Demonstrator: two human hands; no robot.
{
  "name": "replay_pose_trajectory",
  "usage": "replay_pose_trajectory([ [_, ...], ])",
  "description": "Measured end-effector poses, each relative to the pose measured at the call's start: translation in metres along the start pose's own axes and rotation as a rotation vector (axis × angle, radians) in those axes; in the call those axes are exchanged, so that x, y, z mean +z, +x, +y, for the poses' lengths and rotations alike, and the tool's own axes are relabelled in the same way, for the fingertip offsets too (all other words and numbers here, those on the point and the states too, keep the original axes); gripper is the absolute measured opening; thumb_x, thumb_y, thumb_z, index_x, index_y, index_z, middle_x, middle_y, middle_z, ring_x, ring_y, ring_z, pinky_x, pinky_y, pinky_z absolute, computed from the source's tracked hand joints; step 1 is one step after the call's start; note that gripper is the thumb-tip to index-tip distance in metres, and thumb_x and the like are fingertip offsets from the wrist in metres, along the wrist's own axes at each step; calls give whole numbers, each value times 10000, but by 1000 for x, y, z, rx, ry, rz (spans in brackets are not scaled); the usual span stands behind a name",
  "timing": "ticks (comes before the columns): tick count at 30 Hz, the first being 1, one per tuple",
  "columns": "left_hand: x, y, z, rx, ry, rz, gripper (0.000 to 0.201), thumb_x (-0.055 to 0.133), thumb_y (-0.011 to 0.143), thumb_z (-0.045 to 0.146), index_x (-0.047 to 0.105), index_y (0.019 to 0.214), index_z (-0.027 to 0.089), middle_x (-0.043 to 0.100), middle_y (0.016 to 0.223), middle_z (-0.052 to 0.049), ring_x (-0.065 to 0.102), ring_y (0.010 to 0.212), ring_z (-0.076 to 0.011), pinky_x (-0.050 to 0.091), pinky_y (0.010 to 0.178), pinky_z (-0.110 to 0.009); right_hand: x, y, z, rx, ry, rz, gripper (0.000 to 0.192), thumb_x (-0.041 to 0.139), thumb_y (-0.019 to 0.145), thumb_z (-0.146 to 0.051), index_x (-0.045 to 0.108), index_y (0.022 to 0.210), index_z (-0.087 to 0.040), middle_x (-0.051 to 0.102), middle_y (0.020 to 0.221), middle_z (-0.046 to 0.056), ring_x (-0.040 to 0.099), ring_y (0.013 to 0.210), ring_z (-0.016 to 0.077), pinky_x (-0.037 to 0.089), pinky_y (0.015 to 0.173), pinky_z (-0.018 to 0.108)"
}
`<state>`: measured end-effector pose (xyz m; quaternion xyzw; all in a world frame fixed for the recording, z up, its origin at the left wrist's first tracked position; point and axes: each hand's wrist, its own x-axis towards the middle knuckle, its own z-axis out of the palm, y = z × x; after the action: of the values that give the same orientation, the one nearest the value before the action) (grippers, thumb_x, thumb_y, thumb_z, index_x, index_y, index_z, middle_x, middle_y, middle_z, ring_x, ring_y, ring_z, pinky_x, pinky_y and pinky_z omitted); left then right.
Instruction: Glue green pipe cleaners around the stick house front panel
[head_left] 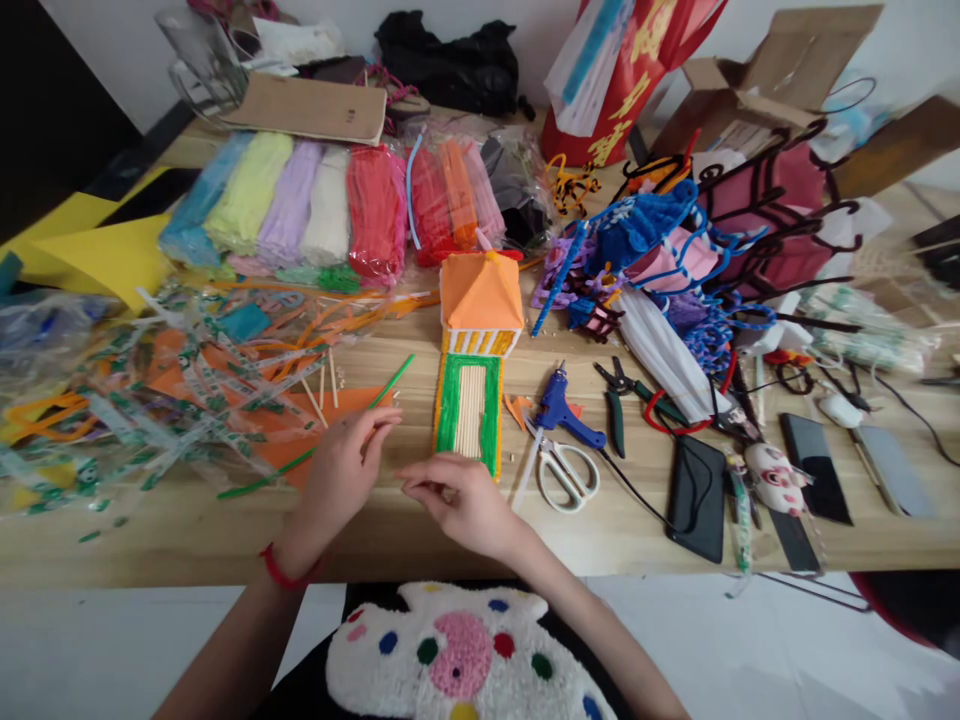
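Holding left hand [341,470] and right hand [469,500] near each other, lower centre; bunching fingers narrowly, not showing whether gripping anything. Noting one green pipe cleaner [394,380] meeting left hand. Judging step as fine fingertip handling beside one orange-roofed model [481,300] at centre; judging next move as calling for precise pinching. Counting one glue gun [556,402], one pair of scissors [547,478], right of centre; counting five large bundles [292,200], upper left.
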<state>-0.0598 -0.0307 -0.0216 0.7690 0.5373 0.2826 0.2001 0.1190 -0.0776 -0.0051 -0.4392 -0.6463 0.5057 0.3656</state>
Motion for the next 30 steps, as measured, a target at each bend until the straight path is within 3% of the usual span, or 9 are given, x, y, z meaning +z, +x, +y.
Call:
replay_pose_trajectory([
  [6, 4, 10, -3, -44, -40, 33, 263, 375, 945, 276, 616, 1035, 226, 669, 845, -7, 630, 808, -156, 475, 763, -279, -13, -9, -2, 187, 38, 68, 239, 451, 927, -305, 650, 955, -177, 610, 589, -17, 598, 572, 113, 477, 603, 211],
  [11, 11, 8, -3, -169, -123, 34, 269, 332, 952, 326, 570, 933, 201, 591, 761, -5, 594, 725, -149, 465, 721, -277, -60, -25, 11, 279, -230, 439, 367, 464, 905, -421, 580, 650, -184, 582, 567, 0, 548, 544, 118, 440, 539, 213],
  [13, 14, 7, -3, -197, -155, 19, 264, 310, 956, 333, 534, 906, 202, 567, 746, -2, 579, 704, -148, 457, 702, -276, -85, -33, 21, 275, -367, 627, 303, 462, 894, -398, 604, 733, -185, 618, 658, 17, 563, 599, 136, 463, 581, 241],
  [15, 16, 7, -1, -207, -168, 2, 258, 296, 957, 335, 513, 900, 207, 545, 728, 3, 563, 693, -149, 449, 691, -277, -108, -42, 33, 253, -558, 721, 214, 481, 852, -322, 638, 909, -187, 664, 868, 62, 601, 756, 179, 499, 697, 302],
  [18, 17, 9, 4, -206, -156, -17, 253, 289, 951, 335, 498, 878, 212, 522, 705, 7, 542, 674, -153, 435, 679, -281, -130, -52, 48, 226, -831, 677, 379, 483, 741, -184, 610, 1097, -166, 636, 1076, 118, 547, 1032, 258, 465, 893, 409],
  [21, 16, 11, 10, -226, -124, -32, 274, 278, 941, 333, 468, 785, 214, 514, 677, 5, 527, 647, -157, 416, 652, -283, -134, -54, 59, 227, -950, 523, 555, 492, 685, -157, 535, 1236, -105, 560, 1246, 158, 469, 1164, 286, 399, 994, 444],
  [26, 13, 12, 17, -277, -108, -21, 342, 270, 933, 349, 388, 639, 220, 471, 576, 20, 496, 565, -145, 386, 600, -271, -123, -41, 60, 413, -1049, 426, 625, 488, 716, -170, 456, 1337, -105, 544, 1294, 155, 450, 1176, 323, 387, 957, 489],
  [30, 11, 12, 19, -286, -121, -37, 352, 340, 917, 393, 466, 644, 211, 552, 589, 26, 519, 542, -126, 394, 580, -245, -124, -30, 57, 511, -1073, 419, 564, 473, 741, -164, 503, 1304, -139, 583, 1243, 143, 481, 1132, 329, 382, 921, 512],
])
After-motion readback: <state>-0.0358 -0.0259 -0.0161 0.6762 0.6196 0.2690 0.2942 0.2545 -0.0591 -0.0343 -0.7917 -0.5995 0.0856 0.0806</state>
